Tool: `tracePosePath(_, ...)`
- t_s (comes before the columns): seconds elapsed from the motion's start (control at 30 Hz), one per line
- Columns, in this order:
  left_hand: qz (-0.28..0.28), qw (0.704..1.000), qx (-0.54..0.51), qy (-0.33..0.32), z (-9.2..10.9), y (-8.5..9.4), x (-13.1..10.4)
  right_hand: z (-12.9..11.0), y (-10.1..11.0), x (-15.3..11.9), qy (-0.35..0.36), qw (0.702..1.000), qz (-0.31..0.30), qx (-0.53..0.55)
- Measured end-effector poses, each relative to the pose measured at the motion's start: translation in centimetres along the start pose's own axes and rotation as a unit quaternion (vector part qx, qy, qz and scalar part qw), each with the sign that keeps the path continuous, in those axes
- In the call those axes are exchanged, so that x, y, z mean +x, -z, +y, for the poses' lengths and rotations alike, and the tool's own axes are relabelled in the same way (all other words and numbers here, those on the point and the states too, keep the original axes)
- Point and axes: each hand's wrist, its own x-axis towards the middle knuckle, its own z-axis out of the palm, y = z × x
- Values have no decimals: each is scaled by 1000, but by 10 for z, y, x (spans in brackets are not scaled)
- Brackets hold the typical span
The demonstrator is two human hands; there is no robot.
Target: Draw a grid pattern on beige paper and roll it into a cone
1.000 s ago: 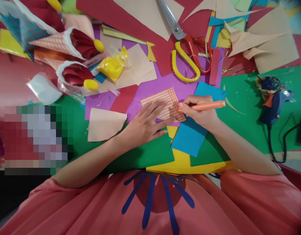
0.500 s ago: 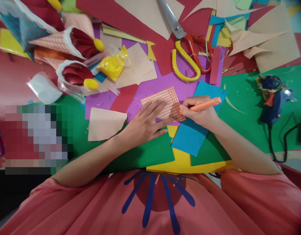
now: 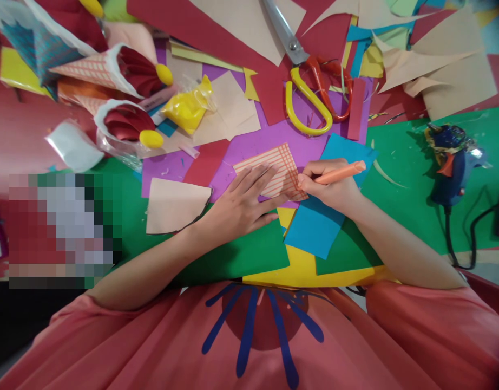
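Note:
My left hand [image 3: 243,200] lies flat with its fingers spread over a cream piece of paper [image 3: 269,173] and presses it down. Orange lines run across that paper and cross into a grid along its right side. An orange marker [image 3: 341,173] is gripped in my right hand [image 3: 330,187], its tip end at the paper's right edge, where my fingers partly hide it. Left of my left wrist lies a second cream piece [image 3: 174,206], plain, with a dark curved edge. Under my right hand is a blue sheet [image 3: 326,222].
Scissors [image 3: 310,103] with yellow and red handles lie beyond my hands. A blue glue gun [image 3: 450,168] with a cord rests at the right. Paper cones [image 3: 99,70], a yellow bag [image 3: 190,108] and cream scraps [image 3: 448,65] crowd the far side. A blurred patch covers the left.

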Motion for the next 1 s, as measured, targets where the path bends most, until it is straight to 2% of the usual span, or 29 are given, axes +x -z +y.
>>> tracePosePath(0.13, -9, 1000, -4, 6, 0, 1, 0, -1, 2, 0, 6, 999, -34, -18)
tracePosePath(0.37, -7, 1000, 7, 0, 1, 2, 1, 0, 1, -1, 14, 1000, -21, -2)
tracePosePath(0.7, -4, 1000, 6, 1, 1, 1, 1, 0, 1, -1, 17, 996, -44, -71)
tracePosePath(1.0, 1, 1000, -3, -1, 0, 0, 1, 2, 0, -1, 45, 996, -42, -68)
